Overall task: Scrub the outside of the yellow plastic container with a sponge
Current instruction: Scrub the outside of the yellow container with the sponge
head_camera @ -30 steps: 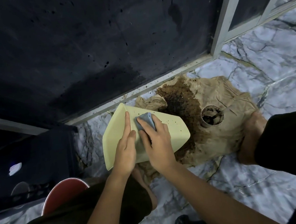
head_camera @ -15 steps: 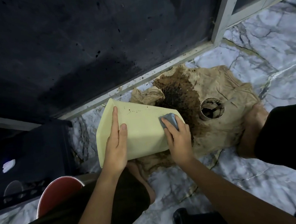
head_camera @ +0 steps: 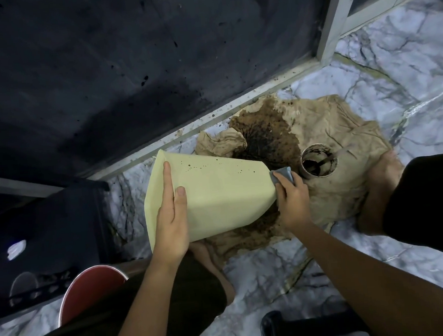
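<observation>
The pale yellow plastic container [head_camera: 217,191] lies tipped on its side above the floor, its wide open end to the left and its narrow base to the right. Dark specks dot its upper face. My left hand [head_camera: 171,218] rests flat on the near left part of its outside, fingers straight along the rim end. My right hand [head_camera: 292,199] grips a small grey-blue sponge [head_camera: 284,175] and presses it against the container's base end at the right.
Beneath lies a crumpled brown paper [head_camera: 345,159] with a wet dark stain [head_camera: 268,135], and a small round cup [head_camera: 318,162] of dark liquid stands right beside the sponge. A dark wall, a red stool seat [head_camera: 87,292], my bare feet and marble floor surround.
My right hand slid the sponge rightward from the container's middle, across its top face, to the base end. The container turned so its side faces up more broadly; my left hand stayed near the rim.
</observation>
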